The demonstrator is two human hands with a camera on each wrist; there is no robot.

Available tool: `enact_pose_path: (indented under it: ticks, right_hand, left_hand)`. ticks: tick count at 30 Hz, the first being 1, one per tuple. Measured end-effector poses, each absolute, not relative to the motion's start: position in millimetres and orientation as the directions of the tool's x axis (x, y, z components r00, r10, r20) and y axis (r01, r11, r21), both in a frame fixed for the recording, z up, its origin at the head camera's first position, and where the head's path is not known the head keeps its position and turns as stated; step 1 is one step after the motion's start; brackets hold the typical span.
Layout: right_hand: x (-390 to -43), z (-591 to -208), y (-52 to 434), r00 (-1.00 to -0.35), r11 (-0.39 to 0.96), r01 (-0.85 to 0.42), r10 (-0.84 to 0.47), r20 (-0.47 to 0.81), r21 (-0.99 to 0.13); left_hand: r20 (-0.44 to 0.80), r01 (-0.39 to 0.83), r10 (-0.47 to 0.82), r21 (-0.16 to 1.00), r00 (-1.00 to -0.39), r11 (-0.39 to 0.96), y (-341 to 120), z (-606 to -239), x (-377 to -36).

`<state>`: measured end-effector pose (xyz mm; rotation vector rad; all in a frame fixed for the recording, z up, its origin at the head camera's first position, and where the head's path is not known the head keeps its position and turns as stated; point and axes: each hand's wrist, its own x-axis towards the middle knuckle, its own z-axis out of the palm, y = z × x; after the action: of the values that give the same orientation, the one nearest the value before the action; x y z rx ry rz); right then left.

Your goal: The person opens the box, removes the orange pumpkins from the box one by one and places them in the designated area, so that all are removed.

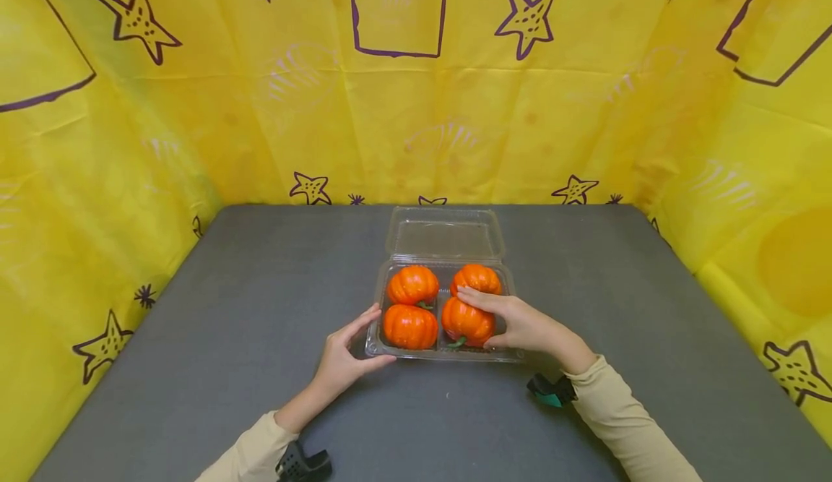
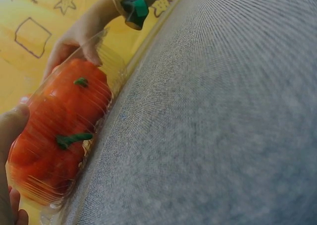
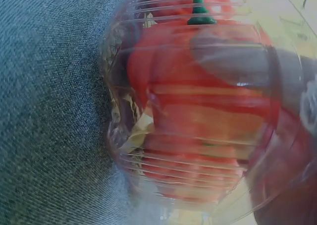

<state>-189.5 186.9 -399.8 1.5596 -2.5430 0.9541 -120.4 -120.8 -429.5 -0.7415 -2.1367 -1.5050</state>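
Observation:
A clear plastic clamshell container [image 1: 434, 355] lies on the table with its lid [image 1: 445, 238] folded back, away from me. Small orange toy pumpkins with green stems sit in it, two to a side: back left [image 1: 412, 285], front left [image 1: 409, 327], back right [image 1: 477, 277] and front right [image 1: 465, 321]. My left hand [image 1: 341, 358] holds the container's near left corner, thumb along the front rim and fingers at the side. With my right hand [image 1: 528, 325] I grip the front right pumpkin between thumb and fingers; the fingertips overlap the back right one in the head view.
The grey table [image 1: 260, 287] runs to yellow cloth walls [image 1: 416, 128] printed with stars at the back and sides. A dark strap mount sits at each wrist, the left one [image 1: 304, 463] and the right one [image 1: 551, 390].

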Motion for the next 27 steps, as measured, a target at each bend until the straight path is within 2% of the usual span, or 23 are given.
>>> enact_pose_path:
  ticks: [9,16,27]
  right_hand:
    - [-191,-400,190,-0.550,0.350,-0.799,-0.754,0.359,-0.489]
    - [-190,-399,193,-0.584,0.344,-0.762,-0.732,0.352,-0.548]
    - [-185,-390,191,-0.593,0.278,-0.711,-0.730,0.339,-0.645]
  left_hand:
    - [0.631,0.652,0.174,0.705,-0.756,0.280,-121,-432,-121]
    - [0.638,0.660,0.177,0.694,-0.749,0.287,-122,-434,-122]
    - [0.630,0.653,0.179,0.701,-0.756,0.286,-122,-434,-121]
